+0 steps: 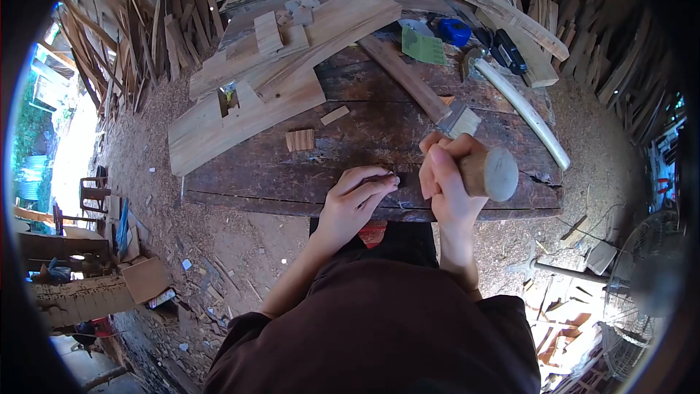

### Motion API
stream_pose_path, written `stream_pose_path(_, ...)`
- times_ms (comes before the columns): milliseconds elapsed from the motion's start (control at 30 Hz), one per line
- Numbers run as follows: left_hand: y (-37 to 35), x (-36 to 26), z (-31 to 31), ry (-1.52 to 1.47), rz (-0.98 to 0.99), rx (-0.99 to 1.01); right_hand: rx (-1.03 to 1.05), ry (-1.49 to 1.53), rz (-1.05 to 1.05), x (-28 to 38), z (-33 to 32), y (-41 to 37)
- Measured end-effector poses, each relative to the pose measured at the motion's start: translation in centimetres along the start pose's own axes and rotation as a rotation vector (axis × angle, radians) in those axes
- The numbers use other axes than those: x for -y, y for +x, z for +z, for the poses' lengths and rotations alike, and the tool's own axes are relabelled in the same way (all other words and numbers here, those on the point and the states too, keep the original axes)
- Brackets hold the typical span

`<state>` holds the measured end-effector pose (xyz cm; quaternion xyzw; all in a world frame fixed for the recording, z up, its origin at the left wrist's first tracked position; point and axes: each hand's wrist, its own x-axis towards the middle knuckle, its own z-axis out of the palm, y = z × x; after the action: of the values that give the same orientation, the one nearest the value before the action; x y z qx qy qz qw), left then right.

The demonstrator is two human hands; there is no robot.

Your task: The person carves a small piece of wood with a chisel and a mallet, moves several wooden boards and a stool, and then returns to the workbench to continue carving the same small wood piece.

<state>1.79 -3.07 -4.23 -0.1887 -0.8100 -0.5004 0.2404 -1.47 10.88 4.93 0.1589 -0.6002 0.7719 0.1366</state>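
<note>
My right hand (pixel 453 168) is wrapped round a thick round wooden handle (pixel 501 174), its pale flat butt tilted up towards me. The tool's working end is hidden by my fingers. Close to the front edge of the dark wooden table (pixel 255 179), my left hand (pixel 359 195) is closed with its fingertips pressed together. Whatever may be between them I cannot make out. Ahead of my left hand lie a small grooved wood block (pixel 300 140) and a thin wood strip (pixel 335 115). Beyond my right hand are a flat grey blade (pixel 451 115) and a pale flat piece (pixel 467 122).
Pale planks (pixel 255 124) with wood offcuts (pixel 268 33) cover the table's left side. A brown wooden bar (pixel 405 79), green paper (pixel 423 45), blue tape measure (pixel 454 31) and hammer-like tool with a long pale handle (pixel 521 111) lie further right. A fan (pixel 642 277) stands right.
</note>
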Motion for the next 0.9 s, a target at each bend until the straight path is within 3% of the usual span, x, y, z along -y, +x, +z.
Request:
stream_pose_path(167, -0.1, 0.2, -0.2, -0.001, 0.000, 0.020, 0.034, 0.146, -0.103, 1.4, -1.4, -0.1)
stream_pose_path(267, -0.1, 0.1, -0.2, -0.002, -0.007, 0.015, -0.076, -0.041, -0.044, 0.3, 0.4, -0.2)
stream_pose_path(433, -0.1, 0.2, -0.2, 0.003, -0.008, 0.018, 0.007, 0.185, -0.081, 0.7, -1.6, -0.3)
stream_pose_path(533, -0.2, 0.0, -0.4, 0.004, -0.013, 0.023, 0.009, 0.078, -0.131, 0.4, -1.0, -0.5)
stream_pose_path(567, -0.1, 0.0, -0.3, 0.006, -0.016, 0.023, -0.059, 0.002, -0.006, -0.1, -0.2, -0.6)
stream_pose_path(733, -0.3, 0.1, -0.2, 0.029, 0.004, 0.016, -0.029, 0.211, -0.093, 1.6, -1.6, -0.5)
stream_pose_path(900, -0.3, 0.1, -0.1, 0.018, 0.011, 0.015, -0.050, 0.137, -0.088, 1.7, -0.9, 0.0)
